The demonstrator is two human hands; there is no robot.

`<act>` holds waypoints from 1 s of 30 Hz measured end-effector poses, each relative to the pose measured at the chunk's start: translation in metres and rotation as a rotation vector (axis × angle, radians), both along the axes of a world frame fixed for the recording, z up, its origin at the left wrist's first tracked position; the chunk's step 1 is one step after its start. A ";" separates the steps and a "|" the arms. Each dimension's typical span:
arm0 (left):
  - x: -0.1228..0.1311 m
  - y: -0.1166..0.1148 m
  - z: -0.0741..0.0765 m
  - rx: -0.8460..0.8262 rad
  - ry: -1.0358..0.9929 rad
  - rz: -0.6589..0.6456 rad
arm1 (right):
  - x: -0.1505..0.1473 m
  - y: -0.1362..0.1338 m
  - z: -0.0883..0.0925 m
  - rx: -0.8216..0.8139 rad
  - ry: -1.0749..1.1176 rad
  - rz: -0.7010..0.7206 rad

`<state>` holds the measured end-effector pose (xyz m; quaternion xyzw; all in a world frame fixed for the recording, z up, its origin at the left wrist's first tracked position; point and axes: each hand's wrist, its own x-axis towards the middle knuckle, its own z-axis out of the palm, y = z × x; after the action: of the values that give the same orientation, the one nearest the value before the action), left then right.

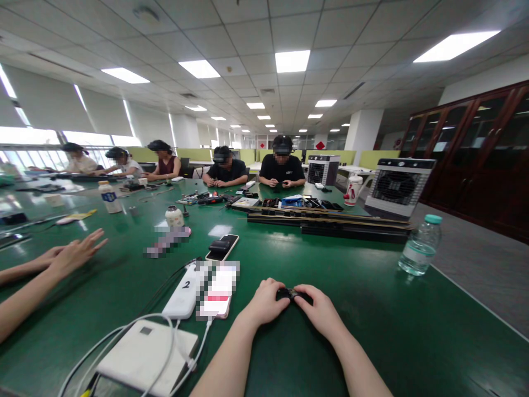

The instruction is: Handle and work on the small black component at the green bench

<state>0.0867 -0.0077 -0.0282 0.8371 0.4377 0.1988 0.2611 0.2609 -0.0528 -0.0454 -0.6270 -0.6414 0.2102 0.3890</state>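
A small dark object point(288, 294), black with a few lighter spots, is held just over the green table point(330, 264) between my two hands. It is too small and too covered to name. My left hand point(266, 300) is closed on its left end, thumb and fingers pressed around it. On the other end, my right hand point(319, 309) pinches it with thumb and forefinger. The fingers of both hands hide most of the thing. Left of my hands lies a phone point(219, 292) with a bright screen and a cable plugged in.
A white power bank point(182, 292) marked 2, a larger cream box point(144, 353) and cables lie at left. A water bottle point(419, 248) stands right; dark long rails point(355, 231) lie ahead. Another person's hands point(74, 253) are at far left. Several people sit across the table.
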 end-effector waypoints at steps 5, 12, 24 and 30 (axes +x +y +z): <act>0.000 0.000 0.000 -0.003 -0.002 -0.002 | 0.000 -0.001 0.001 0.007 0.003 -0.002; 0.000 -0.001 0.001 -0.014 -0.018 0.000 | -0.002 -0.003 0.004 0.012 0.011 -0.007; 0.000 0.000 0.000 0.006 0.006 -0.022 | 0.000 -0.002 0.004 -0.001 0.009 0.016; 0.001 0.002 -0.003 0.006 0.011 -0.019 | 0.000 -0.002 0.003 -0.002 0.019 0.008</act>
<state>0.0873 -0.0057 -0.0314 0.8432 0.4303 0.1932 0.2580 0.2609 -0.0548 -0.0426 -0.6227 -0.6401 0.2184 0.3935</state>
